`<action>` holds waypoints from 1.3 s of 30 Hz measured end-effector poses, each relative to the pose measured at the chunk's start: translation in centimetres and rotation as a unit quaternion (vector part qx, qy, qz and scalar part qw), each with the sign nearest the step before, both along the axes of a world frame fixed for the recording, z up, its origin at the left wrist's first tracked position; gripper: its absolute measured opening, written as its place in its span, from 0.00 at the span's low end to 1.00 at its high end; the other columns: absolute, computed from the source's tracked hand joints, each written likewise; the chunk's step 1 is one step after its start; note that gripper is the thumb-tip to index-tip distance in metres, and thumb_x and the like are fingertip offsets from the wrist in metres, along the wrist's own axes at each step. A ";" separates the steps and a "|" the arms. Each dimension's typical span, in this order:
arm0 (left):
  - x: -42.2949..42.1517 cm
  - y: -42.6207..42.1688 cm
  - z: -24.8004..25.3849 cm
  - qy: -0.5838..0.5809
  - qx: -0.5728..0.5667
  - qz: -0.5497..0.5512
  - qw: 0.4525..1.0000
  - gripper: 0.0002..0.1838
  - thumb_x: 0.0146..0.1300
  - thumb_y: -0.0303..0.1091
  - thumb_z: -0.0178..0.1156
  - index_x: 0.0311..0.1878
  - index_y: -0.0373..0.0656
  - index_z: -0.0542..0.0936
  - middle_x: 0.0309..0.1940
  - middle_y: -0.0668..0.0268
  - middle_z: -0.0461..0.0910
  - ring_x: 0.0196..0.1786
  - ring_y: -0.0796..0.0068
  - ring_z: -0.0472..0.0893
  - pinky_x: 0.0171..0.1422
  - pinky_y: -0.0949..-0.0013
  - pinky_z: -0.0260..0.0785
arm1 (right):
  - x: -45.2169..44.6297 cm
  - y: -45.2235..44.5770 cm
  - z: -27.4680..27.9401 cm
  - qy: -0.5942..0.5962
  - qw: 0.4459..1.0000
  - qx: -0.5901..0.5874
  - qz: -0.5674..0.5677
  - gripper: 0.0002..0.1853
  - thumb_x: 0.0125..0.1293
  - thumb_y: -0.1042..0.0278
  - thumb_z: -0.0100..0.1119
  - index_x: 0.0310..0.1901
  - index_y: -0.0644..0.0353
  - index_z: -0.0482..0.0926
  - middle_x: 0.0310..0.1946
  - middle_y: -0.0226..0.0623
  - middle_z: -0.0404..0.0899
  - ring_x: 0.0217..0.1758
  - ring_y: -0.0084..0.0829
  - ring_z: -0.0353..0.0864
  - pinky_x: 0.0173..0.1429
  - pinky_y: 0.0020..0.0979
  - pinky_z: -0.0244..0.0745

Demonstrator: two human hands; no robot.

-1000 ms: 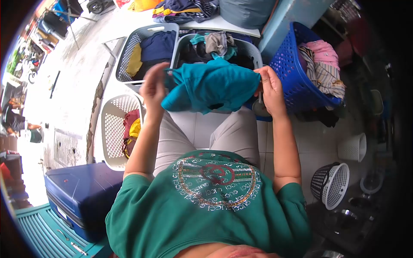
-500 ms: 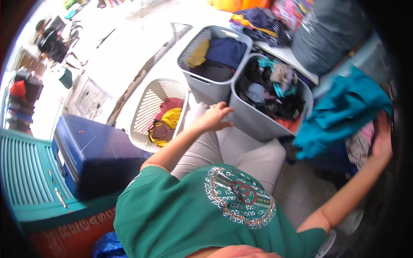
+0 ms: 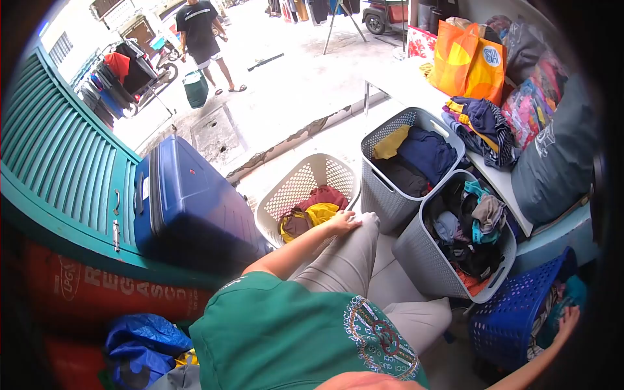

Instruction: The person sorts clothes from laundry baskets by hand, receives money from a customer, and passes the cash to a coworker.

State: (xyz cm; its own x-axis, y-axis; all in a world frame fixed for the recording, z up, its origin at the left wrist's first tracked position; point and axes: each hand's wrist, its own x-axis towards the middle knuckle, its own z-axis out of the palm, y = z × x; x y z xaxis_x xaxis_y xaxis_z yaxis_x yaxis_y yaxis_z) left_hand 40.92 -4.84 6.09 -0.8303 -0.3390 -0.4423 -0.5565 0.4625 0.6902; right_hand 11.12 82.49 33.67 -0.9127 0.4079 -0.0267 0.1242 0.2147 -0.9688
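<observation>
My right hand [image 3: 567, 325] reaches to the far right, at the mouth of a tilted blue plastic basket [image 3: 510, 312]. Its fingers lie against a teal garment [image 3: 572, 300] in there, stretched out and slightly apart. Patterned cloth shows beside the teal one. My left hand [image 3: 344, 223] rests flat on my knee, holding nothing. Just beyond it stands a white perforated basket [image 3: 273, 207] with maroon cloth [image 3: 323, 195] and yellow cloth [image 3: 322, 211] inside.
Two grey baskets, one with folded dark clothes [image 3: 426, 153], one with mixed clothes [image 3: 465, 227], stand ahead. Bags, including an orange bag [image 3: 465, 62], and a clothes pile [image 3: 484, 127] lie behind. A blue suitcase [image 3: 195, 201] is at left. A person [image 3: 197, 36] carries a green bag outside.
The teal garment has come down from the air into the blue basket, my right hand with it. My left hand has lowered onto my knee. The view has turned.
</observation>
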 end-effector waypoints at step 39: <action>9.0 -1.7 -9.6 -0.127 -0.104 0.040 0.986 0.20 0.53 0.42 0.56 0.47 0.44 0.80 0.46 0.53 0.80 0.52 0.54 0.78 0.57 0.56 0.69 | 7.5 -12.5 -9.2 -0.166 0.972 -0.040 0.161 0.29 0.67 0.42 0.50 0.54 0.63 0.74 0.44 0.36 0.80 0.45 0.29 0.80 0.51 0.30 0.75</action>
State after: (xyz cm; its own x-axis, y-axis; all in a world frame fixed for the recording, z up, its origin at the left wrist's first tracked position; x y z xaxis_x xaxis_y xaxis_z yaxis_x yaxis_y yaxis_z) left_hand 49.96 -6.51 -3.53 -0.6689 -0.5033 -0.5470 -0.7392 0.5275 0.4187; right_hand 18.65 70.03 24.49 -0.9287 0.0866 -0.3605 0.3708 0.2207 -0.9021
